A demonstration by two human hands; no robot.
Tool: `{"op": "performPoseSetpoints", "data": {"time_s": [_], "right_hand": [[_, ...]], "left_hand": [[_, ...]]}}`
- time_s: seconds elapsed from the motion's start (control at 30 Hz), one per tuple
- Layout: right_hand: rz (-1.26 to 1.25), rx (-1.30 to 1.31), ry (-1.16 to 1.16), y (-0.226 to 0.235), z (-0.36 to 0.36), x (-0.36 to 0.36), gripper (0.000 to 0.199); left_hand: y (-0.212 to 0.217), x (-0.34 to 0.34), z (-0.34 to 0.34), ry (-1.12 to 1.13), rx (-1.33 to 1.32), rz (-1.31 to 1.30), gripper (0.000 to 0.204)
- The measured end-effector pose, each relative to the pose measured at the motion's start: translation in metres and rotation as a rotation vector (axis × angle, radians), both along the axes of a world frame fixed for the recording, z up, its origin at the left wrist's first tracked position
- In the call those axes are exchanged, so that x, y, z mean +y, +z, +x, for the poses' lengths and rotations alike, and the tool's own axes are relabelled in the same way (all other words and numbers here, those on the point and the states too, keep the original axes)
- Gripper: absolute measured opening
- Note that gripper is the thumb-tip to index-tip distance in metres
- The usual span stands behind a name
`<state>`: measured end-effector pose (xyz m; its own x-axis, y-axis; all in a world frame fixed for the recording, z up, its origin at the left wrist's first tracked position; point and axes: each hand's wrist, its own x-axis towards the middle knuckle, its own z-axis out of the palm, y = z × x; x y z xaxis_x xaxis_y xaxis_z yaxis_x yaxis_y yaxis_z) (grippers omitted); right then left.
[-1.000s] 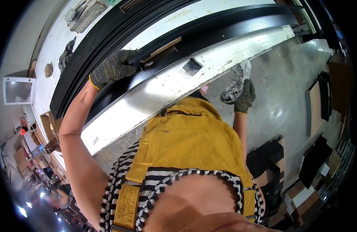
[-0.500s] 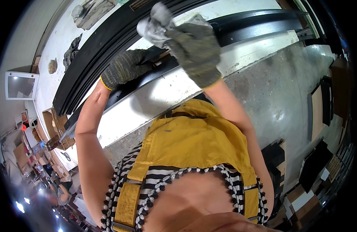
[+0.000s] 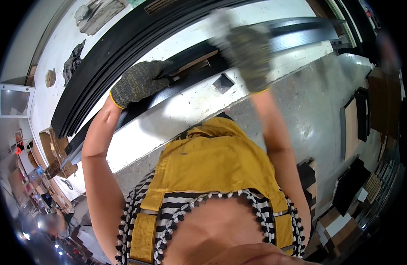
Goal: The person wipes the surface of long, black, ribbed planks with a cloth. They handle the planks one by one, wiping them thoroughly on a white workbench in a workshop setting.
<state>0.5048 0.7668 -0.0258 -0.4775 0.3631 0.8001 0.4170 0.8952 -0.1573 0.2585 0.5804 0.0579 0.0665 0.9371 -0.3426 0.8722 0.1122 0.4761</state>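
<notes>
A long black board [image 3: 296, 37] with a glossy face lies along the near side of the white worktable. It has a narrow rectangular cut-out with bare wood-coloured edges. My left hand [image 3: 139, 84], in a dark grey knitted glove with a yellow cuff, is closed on the board at the left end of this cut-out. Over the board, right of the cut-out, my right hand [image 3: 250, 57] wears a matching glove and is smeared by motion. A blurred whitish-grey cloth [image 3: 221, 26] sticks out from its fingers.
Behind the board lies a stack of long black strips [image 3: 111, 70]. The white table [image 3: 177, 104] bears a small dark square [image 3: 223, 83] near its front edge. Stone-like pieces [image 3: 99, 15] sit at the far left. Boards and cartons [image 3: 338, 229] stand on the floor at right.
My right hand has swept to the right along the board with the cloth, uncovering the cut-out and the dark square. My left hand keeps its place on the board.
</notes>
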Motion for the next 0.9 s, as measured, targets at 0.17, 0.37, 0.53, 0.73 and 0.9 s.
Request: {"op": "performPoseSetpoints", "data": {"time_s": [0.17,0.37,0.53,0.73,0.9], "right_hand": [[-0.071,0.088,0.020,0.003,-0.019,-0.044,0.032],[-0.107,-0.008,-0.070,0.008,0.030,0.019,0.033],[-0.084,0.017,0.087,0.024,-0.009,-0.040,0.034],[-0.130,-0.107,-0.093,0.020,0.037,0.022,0.021],[-0.005,-0.169,0.072,0.030,0.002,-0.043,0.035]], "left_hand": [[-0.009,-0.002,-0.009,-0.023,-0.065,0.027,0.052],[-0.007,-0.002,-0.008,-0.004,-0.055,0.025,0.050],[-0.013,-0.005,-0.010,-0.035,-0.088,0.057,0.053],[-0.011,-0.006,-0.007,-0.042,-0.007,0.068,0.053],[-0.014,0.000,-0.011,-0.085,-0.052,0.090,0.053]]}}
